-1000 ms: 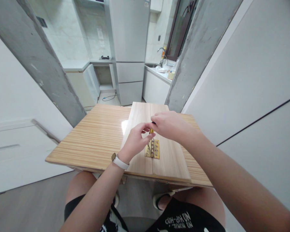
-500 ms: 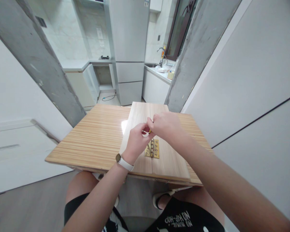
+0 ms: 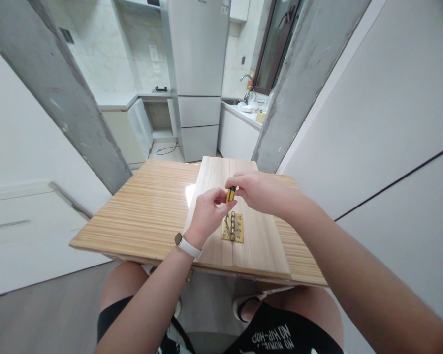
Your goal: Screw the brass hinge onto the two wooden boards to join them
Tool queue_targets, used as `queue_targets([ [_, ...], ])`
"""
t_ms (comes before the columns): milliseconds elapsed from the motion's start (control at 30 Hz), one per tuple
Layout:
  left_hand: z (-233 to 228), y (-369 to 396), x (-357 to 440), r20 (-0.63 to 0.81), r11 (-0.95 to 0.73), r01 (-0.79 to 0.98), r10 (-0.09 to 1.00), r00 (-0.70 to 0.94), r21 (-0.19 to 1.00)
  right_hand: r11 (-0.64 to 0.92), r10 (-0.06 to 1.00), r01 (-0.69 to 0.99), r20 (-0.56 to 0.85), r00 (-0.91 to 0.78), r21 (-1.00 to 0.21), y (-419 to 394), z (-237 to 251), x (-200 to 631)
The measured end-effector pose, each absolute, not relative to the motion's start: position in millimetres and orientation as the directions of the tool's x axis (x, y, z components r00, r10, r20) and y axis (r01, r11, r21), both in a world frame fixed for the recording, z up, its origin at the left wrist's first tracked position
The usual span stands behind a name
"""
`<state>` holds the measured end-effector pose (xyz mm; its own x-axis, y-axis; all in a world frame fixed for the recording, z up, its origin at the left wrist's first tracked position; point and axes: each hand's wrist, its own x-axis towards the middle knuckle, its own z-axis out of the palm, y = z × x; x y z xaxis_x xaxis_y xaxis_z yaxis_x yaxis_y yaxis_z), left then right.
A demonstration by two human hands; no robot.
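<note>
A brass hinge [image 3: 233, 227] lies across the seam of two pale wooden boards [image 3: 256, 243] on a striped wooden table [image 3: 147, 211]. A small yellow-and-black screwdriver [image 3: 230, 194] stands upright over the hinge's left leaf. My right hand [image 3: 260, 192] grips the screwdriver's handle from the right. My left hand [image 3: 207, 215], with a white watch on the wrist, pinches the tool lower down from the left, just above the hinge.
Two grey concrete pillars [image 3: 59, 93] frame an opening to a kitchen with a white fridge [image 3: 199, 73], counters and a sink tap [image 3: 248, 83]. A white wall [image 3: 384, 113] runs close along the right. My knees and black shorts [image 3: 280, 334] show under the table's near edge.
My right hand has rotated and shifted slightly right, uncovering the yellow handle. My left hand stays at the tool above the hinge. The hinge and boards have not moved.
</note>
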<state>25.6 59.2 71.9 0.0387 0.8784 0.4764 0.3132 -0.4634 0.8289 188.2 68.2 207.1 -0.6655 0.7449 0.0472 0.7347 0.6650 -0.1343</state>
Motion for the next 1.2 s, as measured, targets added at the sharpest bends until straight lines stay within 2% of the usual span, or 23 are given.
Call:
queue_targets([
  [167,70.6,59.8,26.6,0.462,-0.457,0.310,0.885,0.061,0.834,0.692,0.722,0.718,0.074,-0.688,-0.076,71.5,202.2,189.9],
  [467,70.5,58.6,27.4,0.462,-0.475,0.301,0.879,0.119,0.827,0.631,0.770,0.774,0.079,-0.633,0.051,69.7,201.5,187.5],
  [733,71.0,57.7,26.5,0.471,-0.482,0.315,0.874,0.115,0.817,0.596,0.797,0.799,0.064,-0.601,0.088,67.7,202.8,185.5],
  [967,71.5,57.7,25.2,0.473,-0.483,0.352,0.873,0.120,0.802,0.628,0.763,0.763,0.075,-0.642,0.152,67.8,199.8,182.9],
  [1200,73.2,56.6,26.1,0.485,-0.499,0.342,0.864,0.132,0.796,0.531,0.826,0.820,0.089,-0.557,0.213,67.1,196.7,180.3],
])
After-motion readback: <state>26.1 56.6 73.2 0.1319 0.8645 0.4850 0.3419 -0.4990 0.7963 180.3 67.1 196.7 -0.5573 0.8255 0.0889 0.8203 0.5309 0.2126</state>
